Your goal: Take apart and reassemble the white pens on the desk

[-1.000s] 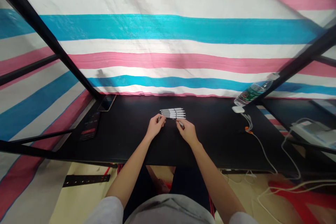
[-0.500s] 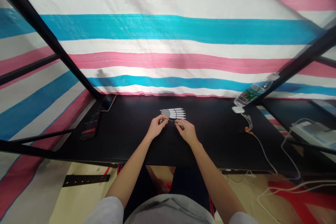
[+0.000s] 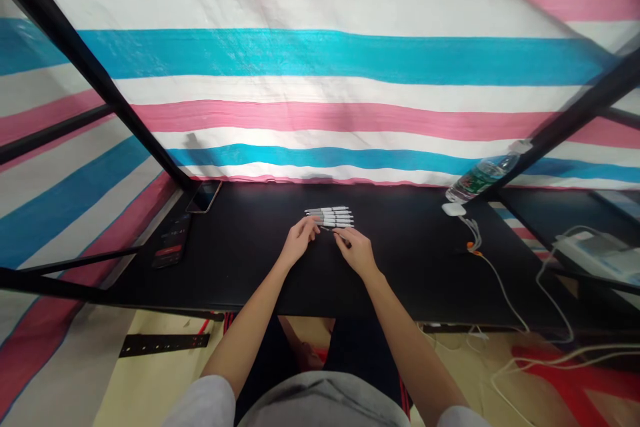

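Easing my hands apart above the black counter point(image 3: 240, 247), my right grip point(image 3: 354, 252) pinches a pen point(image 3: 334, 233) before the row of white pens point(image 3: 330, 215); my left grip point(image 3: 300, 242) may not touch it, I can't tell.

1. Makeshift tabletop work booth.
2. Walls: pink, white and blue striped woven tarpaulin point(image 3: 320, 57) over thin black metal poles point(image 3: 85, 60).
3. Long flat black desk point(image 3: 240, 267) with thin white charging cables point(image 3: 500, 277).

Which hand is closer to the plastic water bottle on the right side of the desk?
The right hand is nearer, sitting well to the left of the water bottle. The left hand is farther away, on the other side of the right hand, just in front of the row of white pens.
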Available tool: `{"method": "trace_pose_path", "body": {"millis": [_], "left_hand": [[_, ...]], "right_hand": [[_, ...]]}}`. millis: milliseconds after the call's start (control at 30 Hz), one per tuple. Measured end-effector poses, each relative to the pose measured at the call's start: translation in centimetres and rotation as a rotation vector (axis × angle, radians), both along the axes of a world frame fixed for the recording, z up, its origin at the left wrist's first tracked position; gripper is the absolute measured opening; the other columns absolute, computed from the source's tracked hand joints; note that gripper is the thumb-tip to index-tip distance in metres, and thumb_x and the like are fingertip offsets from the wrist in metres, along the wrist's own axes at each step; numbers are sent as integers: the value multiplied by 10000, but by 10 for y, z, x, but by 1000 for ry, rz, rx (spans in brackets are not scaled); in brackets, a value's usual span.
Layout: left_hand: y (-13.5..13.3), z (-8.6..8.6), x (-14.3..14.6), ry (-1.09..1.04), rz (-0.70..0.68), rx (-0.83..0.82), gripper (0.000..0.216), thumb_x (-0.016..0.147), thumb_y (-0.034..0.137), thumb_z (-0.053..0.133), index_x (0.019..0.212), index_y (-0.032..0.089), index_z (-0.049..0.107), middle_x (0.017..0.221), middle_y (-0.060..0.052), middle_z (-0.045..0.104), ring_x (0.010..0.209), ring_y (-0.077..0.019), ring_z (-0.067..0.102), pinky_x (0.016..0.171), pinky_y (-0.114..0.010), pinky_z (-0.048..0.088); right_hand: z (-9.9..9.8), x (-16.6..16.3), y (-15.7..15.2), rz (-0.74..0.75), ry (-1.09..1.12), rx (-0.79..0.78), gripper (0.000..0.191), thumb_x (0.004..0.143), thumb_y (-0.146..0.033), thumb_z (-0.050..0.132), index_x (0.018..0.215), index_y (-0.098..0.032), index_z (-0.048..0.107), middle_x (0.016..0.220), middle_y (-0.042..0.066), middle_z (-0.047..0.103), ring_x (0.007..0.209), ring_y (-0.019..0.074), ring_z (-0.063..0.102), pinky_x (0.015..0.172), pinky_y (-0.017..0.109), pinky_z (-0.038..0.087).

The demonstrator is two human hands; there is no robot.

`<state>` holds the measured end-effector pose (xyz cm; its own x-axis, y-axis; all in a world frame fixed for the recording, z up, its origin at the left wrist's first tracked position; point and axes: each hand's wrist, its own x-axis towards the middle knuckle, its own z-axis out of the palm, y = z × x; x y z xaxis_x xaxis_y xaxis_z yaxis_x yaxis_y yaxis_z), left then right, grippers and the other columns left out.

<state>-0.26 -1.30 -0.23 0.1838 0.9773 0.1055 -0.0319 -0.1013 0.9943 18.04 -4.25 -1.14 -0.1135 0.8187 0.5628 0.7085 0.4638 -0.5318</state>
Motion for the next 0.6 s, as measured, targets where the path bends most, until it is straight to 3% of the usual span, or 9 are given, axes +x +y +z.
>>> {"method": "trace_pose_path", "body": {"millis": [67, 167, 267, 433, 600], "left_hand": [[3, -3, 1, -187, 32, -51, 400, 902, 479, 427, 996, 155, 641, 771, -47, 613, 584, -112, 494, 480, -225, 329], [5, -2, 2, -286, 69, -95, 306, 867, 431, 503, 871, 151, 626, 727, -34, 591, 574, -103, 486, 473, -220, 322], [3, 2, 0, -196, 100, -67, 258, 808, 391, 622, 878, 146, 666, 682, -4, 549, 566, -85, 448, 518, -227, 346], [-1, 6, -4, -66, 139, 45, 283, 738, 361, 721, 947, 172, 729, 770, -5, 552, 619, -84, 471, 614, -246, 403], [1, 5, -3, -120, 181, -17, 309, 716, 400, 734, 903, 157, 695, 666, 24, 531, 589, -90, 496, 618, -251, 423]], "right_hand": [[1, 0, 0, -25, 16, 0, 248, 932, -275, 483, 966, -200, 718, 810, 37, 692, 574, 120, 552, 644, 246, 466], [1, 1, 1, -73, 32, 3, 268, 935, -294, 470, 962, -193, 717, 818, 46, 690, 575, 120, 541, 639, 244, 461], [1, 2, 1, -118, 50, 14, 275, 934, -297, 468, 955, -184, 718, 771, 43, 669, 577, 122, 540, 627, 240, 450], [1, 3, 1, -128, 68, 7, 276, 932, -300, 466, 954, -188, 717, 762, 40, 661, 576, 126, 541, 636, 250, 453], [1, 3, 1, -125, 76, -10, 277, 926, -304, 468, 951, -189, 719, 764, 43, 666, 580, 129, 547, 636, 253, 460]]}}
